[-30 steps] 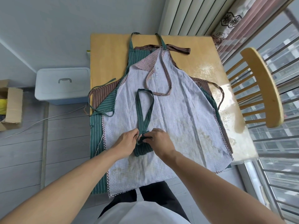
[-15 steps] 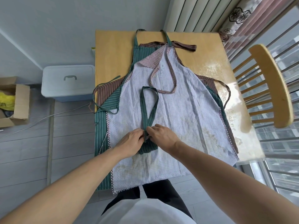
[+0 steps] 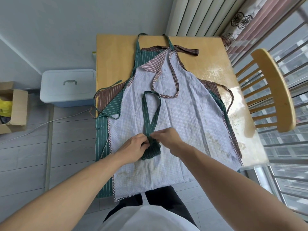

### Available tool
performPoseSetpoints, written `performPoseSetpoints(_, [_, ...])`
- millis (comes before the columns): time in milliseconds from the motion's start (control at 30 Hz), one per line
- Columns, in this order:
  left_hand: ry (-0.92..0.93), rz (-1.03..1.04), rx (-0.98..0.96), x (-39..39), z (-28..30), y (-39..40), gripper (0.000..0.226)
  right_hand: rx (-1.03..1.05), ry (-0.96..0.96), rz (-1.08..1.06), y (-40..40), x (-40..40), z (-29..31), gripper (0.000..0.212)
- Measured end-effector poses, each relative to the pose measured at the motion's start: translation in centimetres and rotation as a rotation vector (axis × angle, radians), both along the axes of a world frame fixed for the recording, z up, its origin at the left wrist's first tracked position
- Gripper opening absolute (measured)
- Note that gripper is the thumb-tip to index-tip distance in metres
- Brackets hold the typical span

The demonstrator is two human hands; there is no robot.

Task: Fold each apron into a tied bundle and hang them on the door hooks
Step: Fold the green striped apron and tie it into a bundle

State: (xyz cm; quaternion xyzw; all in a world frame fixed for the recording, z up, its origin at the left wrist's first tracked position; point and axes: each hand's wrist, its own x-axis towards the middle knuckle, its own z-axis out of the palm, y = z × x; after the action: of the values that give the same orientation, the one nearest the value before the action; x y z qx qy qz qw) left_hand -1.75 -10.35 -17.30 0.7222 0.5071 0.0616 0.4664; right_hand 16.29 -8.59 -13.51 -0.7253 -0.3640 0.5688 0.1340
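A small rolled bundle of dark green striped apron (image 3: 150, 150) lies on top of a flat lilac checked apron (image 3: 183, 117). The bundle's green neck loop (image 3: 150, 110) stretches away from me over the lilac cloth. My left hand (image 3: 133, 146) pinches the bundle's top from the left. Fingers of my right hand (image 3: 168, 136) pinch the same knot from the right. Under the lilac apron lie a flat green striped apron (image 3: 106, 114) and a brown striped one (image 3: 106, 97), all spread on the wooden table (image 3: 116, 52).
A wooden chair (image 3: 273, 90) stands close to the table's right side, before window bars. A pale lidded storage box (image 3: 68, 87) sits on the floor left of the table. Further left is an open cardboard box (image 3: 15, 107). A thin cable crosses the floor.
Both hands stay at the knot above the green bundle; the fingers have shifted slightly and the bundle looks more bunched. My head has moved, shifting the view a little.
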Motion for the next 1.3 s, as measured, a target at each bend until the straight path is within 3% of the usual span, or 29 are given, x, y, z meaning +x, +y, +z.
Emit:
performPoseSetpoints(67, [0.021, -0.018, -0.007, -0.1, -0.1, -0.1, 0.022, 0.082, 0.023, -0.260, -0.2, 0.8, -0.2, 0.004])
performPoseSetpoints(133, [0.032, -0.021, -0.021, -0.3, -0.1, -0.3, 0.026, 0.127, 0.028, -0.442, -0.6, 1.9, -0.8, 0.011])
performPoseSetpoints(300, [-0.007, 0.055, -0.076, -0.5, -0.2, -0.5, 0.032, -0.003, -0.131, -0.179, -4.2, 6.0, -0.7, 0.013])
performPoseSetpoints(367, [-0.010, 0.067, -0.074, -0.4, -0.3, -0.5, 0.032, -0.061, -0.136, -0.171, -5.2, 7.5, -0.9, 0.020])
performPoseSetpoints(433, [-0.007, 0.057, -0.054, -0.2, -0.3, -0.6, 0.031, -0.049, 0.055, -0.324, -5.2, 7.6, -1.0, 0.032])
performPoseSetpoints(567, [0.012, 0.036, -0.037, -0.1, -0.9, -0.7, 0.028, -0.026, 0.686, -0.812, -3.5, 5.1, 0.2, 0.039])
performPoseSetpoints(600, [0.013, 0.038, -0.030, -0.1, -0.9, -0.7, 0.027, -0.033, 0.735, -0.867, -3.3, 4.3, 0.2, 0.040])
performPoseSetpoints(633, [0.015, 0.036, -0.028, 0.0, -0.9, -0.8, 0.027, -0.039, 0.678, -0.816, -3.2, 3.7, 0.0, 0.040])
performPoseSetpoints(733, [0.039, -0.006, -0.001, 0.0, -0.8, -1.0, 0.025, 0.018, 0.113, -0.168, -3.4, 2.4, -0.7, 0.036])
performPoseSetpoints(800, [0.046, -0.033, 0.063, 0.0, -0.9, -1.3, 0.021, 0.046, -0.076, 0.132, -3.4, 1.7, -1.1, 0.045])
performPoseSetpoints(900, [0.007, -0.037, 0.182, 0.1, -0.9, -2.3, 0.017, 0.040, -0.216, 0.222, -2.5, 1.0, -1.0, 0.055])
performPoseSetpoints(1067, [-0.013, 0.012, 0.297, 0.3, -1.0, -3.7, 0.019, 0.004, -0.346, 0.213, -1.7, 0.2, -1.7, 0.032])
performPoseSetpoints(1167, [-0.017, 0.045, 0.205, 1.0, -1.5, -4.3, 0.018, 0.045, -0.298, 0.152, -1.8, -0.2, -2.4, 0.011])
performPoseSetpoints(1300, [-0.010, 0.047, 0.093, 1.0, -2.0, -4.2, 0.021, 0.095, -0.179, 0.197, -2.2, -0.5, -2.1, 0.021])
